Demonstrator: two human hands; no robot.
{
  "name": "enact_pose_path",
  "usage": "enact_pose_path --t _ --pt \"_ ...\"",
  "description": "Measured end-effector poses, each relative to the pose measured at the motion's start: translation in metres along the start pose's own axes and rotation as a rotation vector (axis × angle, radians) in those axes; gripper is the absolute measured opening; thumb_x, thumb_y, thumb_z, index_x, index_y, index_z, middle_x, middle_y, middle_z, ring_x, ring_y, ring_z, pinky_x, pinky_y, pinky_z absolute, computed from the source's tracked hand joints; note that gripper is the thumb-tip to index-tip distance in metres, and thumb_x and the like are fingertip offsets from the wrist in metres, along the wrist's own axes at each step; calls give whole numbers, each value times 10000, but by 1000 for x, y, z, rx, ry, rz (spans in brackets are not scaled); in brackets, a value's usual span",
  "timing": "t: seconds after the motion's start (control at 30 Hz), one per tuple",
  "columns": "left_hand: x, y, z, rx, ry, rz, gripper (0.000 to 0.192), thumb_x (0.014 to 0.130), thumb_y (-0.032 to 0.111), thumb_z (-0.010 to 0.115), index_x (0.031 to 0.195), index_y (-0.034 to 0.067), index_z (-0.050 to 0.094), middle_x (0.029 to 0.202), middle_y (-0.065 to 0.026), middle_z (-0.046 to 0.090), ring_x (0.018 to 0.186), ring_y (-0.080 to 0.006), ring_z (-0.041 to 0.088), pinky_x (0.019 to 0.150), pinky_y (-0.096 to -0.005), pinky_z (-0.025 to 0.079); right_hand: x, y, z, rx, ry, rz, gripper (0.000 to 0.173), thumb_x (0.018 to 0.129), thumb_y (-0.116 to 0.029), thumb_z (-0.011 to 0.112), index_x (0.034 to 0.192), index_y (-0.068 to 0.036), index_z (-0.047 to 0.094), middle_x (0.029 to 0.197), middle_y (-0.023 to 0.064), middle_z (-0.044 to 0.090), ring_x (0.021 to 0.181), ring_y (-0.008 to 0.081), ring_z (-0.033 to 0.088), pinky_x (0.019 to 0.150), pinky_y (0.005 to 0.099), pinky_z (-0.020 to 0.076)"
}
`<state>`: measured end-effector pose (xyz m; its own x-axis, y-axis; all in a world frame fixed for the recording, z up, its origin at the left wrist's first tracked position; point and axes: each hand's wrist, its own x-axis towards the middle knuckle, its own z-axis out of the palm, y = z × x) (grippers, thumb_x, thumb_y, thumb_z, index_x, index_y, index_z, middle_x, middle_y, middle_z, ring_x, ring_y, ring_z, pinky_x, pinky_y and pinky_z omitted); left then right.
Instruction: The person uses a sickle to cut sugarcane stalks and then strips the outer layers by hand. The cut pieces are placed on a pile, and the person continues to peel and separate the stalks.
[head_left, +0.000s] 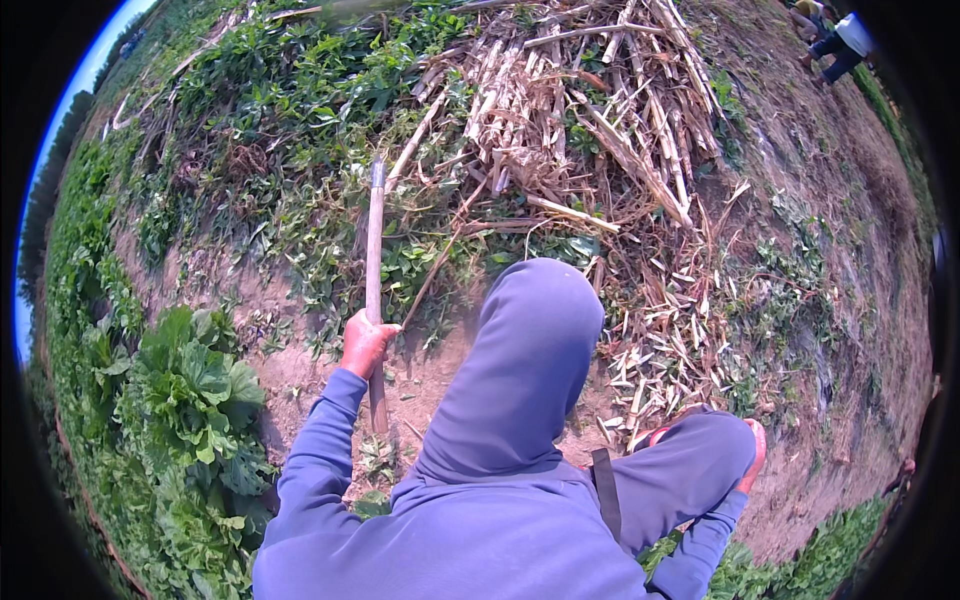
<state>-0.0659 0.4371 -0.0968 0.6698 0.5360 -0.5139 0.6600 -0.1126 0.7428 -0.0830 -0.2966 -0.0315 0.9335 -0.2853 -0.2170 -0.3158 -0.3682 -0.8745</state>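
My left hand (366, 343) grips a long wooden tool handle (374, 255) close to its lower end. A metal socket (378, 174) caps the far end, over cut weeds; I cannot make out the tool's head there. A thin dry stem (439, 262) slants down towards my left thumb. My right hand (756, 450) rests against the outer side of my bent right knee (712, 450), its fingers partly hidden. My other knee (547, 322) is raised in front of me. Pale chips of stalk (675, 360) lie scattered on the soil beyond my right leg.
A heap of dry stalks (555, 97) lies ahead, with leafy green weeds (330, 82) to its left. Large leafy vegetable plants (195, 390) grow at my left. Bare soil (300, 375) shows between them. People (836, 45) are bent over at the far right.
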Motion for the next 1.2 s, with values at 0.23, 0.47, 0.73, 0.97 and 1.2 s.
enact_pose_path --t 0.23,0.47,0.73,0.97,1.2 --pt "-55 -51 19 124 -33 111 288 729 103 785 895 20 565 692 -49 607 521 -142 579 467 -314 490 1 2 2 -100 11 -68 269 1036 -238 432 1022 -34 606 929 13 586 857 112 535 807 259 443" --pt "-80 -72 39 426 -74 133 407 696 266 817 917 -5 608 831 -210 676 794 -342 681 737 -421 539 2 15 -4 0 41 -55 269 1044 -242 437 1034 -37 612 925 7 592 840 100 544 782 253 449" --pt "-6 -19 54 100 -106 122 292 718 101 801 869 24 563 699 -56 608 539 -121 565 500 -290 490 -4 7 -2 48 55 -33 287 1049 -254 433 1031 -34 616 923 11 604 847 103 557 778 254 454" --pt "61 -36 79 -85 -117 0 246 724 15 758 823 58 536 679 -30 568 509 -141 531 443 -298 447 -7 4 0 84 81 0 300 1056 -257 422 1021 -32 617 926 22 611 847 108 563 783 256 460" --pt "-15 -73 72 -73 -195 -83 223 732 37 757 846 28 565 718 -57 604 571 -156 579 517 -312 492 -6 5 2 112 77 23 305 1058 -258 420 1023 -29 618 925 26 613 849 110 564 786 257 462"
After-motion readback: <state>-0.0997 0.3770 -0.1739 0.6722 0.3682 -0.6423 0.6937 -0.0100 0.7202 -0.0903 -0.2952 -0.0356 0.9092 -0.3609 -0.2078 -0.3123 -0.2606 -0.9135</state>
